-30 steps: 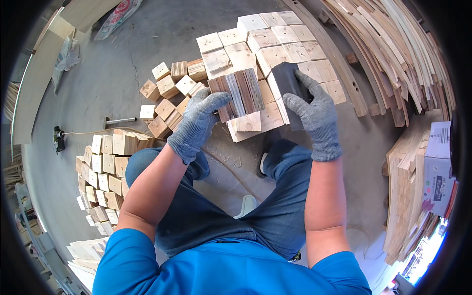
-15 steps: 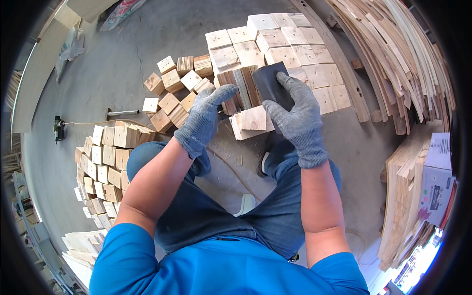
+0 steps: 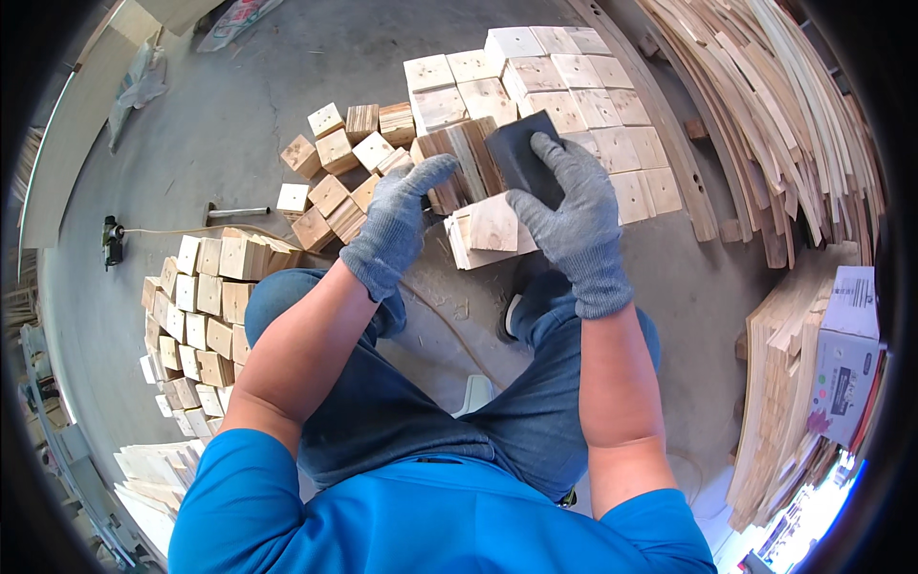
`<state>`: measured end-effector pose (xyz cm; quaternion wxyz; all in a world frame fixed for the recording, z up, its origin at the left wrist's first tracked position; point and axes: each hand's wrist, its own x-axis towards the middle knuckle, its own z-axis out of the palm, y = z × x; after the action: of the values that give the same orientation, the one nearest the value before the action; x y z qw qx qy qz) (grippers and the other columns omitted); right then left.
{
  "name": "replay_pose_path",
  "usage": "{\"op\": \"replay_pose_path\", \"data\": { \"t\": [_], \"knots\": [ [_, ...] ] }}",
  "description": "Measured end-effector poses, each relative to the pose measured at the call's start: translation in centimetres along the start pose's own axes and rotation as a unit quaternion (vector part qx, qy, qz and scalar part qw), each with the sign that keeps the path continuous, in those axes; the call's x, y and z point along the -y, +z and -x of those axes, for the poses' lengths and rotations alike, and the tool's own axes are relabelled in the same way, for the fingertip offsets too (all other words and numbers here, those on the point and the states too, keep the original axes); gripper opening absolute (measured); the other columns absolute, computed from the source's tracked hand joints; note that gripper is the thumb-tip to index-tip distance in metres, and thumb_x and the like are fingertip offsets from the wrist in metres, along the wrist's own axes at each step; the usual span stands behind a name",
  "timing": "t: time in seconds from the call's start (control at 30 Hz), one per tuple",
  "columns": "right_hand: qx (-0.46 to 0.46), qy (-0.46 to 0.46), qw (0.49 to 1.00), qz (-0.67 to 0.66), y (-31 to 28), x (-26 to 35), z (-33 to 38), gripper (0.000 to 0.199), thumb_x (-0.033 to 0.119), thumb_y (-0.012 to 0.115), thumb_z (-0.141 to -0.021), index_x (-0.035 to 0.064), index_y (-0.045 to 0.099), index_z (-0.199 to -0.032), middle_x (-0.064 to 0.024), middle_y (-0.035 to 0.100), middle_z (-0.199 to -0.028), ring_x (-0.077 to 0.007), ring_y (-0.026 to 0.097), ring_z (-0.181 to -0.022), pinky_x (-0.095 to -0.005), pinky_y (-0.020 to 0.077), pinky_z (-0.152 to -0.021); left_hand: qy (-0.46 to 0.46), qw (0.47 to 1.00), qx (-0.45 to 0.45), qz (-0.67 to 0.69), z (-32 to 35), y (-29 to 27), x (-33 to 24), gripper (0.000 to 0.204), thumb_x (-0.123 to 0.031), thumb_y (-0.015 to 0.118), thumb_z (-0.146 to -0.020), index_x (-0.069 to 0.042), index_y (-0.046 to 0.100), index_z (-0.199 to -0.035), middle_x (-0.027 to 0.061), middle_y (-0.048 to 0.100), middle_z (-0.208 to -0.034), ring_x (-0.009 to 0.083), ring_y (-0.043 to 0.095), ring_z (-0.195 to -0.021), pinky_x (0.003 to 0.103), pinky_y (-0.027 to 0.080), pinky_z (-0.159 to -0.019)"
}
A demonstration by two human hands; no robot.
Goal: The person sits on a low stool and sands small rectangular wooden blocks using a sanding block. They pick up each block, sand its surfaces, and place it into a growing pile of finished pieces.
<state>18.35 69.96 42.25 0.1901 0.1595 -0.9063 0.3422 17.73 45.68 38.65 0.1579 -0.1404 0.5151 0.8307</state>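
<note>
Both my hands wear grey knit gloves. My left hand [image 3: 397, 218] is closed around the near left side of a layered wooden block [image 3: 459, 165], its thumb along the block and its other fingers mostly hidden. In my right hand [image 3: 572, 225] is a black flat rectangular piece [image 3: 526, 155], gripped by its right side with the thumb on the near edge. The black piece sits tilted against the block's right side; whether they are joined I cannot tell. Just below them lies a small stack of pale wooden pieces [image 3: 490, 230].
Pale wooden blocks [image 3: 555, 81] stand in rows beyond my hands. Loose blocks [image 3: 330, 196] lie to the left, near a hammer [image 3: 239, 211] and a larger block pile [image 3: 206, 306]. Long wood strips [image 3: 765, 105] and a cardboard box [image 3: 846, 364] are at right. A cord [image 3: 435, 320] crosses the floor.
The layered block has turned slightly, its far end tipping left. The black piece and my right hand have shifted a little left and away from me. Both grips look the same.
</note>
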Motion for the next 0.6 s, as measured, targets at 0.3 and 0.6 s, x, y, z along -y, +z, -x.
{"op": "replay_pose_path", "data": {
  "t": [0.3,0.6],
  "knots": [
    [0.088,0.014,0.995,-0.039,-2.5,1.5,1.1,0.066,0.02,0.09,-0.076,0.0054,0.072,-0.138,-0.025,0.068,-0.135,-0.0411,0.065,-0.127,-0.0472,0.0521,-0.111,0.102,0.98,-0.083,0.153,-0.1,-2.8,-3.5,0.08,-0.067,0.069,-0.096,-0.011,0.055,-0.152,0.0107,0.066,-0.139,0.0279,0.065,-0.127,0.048,0.051,-0.107],
    [0.009,0.136,0.958,-0.254,-3.8,-1.8,0.8,0.063,0.006,0.081,-0.092,0.0011,0.062,-0.152,-0.0168,0.067,-0.148,-0.0266,0.065,-0.132,-0.0375,0.0502,-0.116,0.165,0.947,-0.122,0.246,3.5,-8.4,-4.1,0.074,-0.055,0.077,-0.096,-0.013,0.054,-0.152,0.0119,0.064,-0.144,0.0302,0.065,-0.126,0.049,0.053,-0.106]
  ]
}}
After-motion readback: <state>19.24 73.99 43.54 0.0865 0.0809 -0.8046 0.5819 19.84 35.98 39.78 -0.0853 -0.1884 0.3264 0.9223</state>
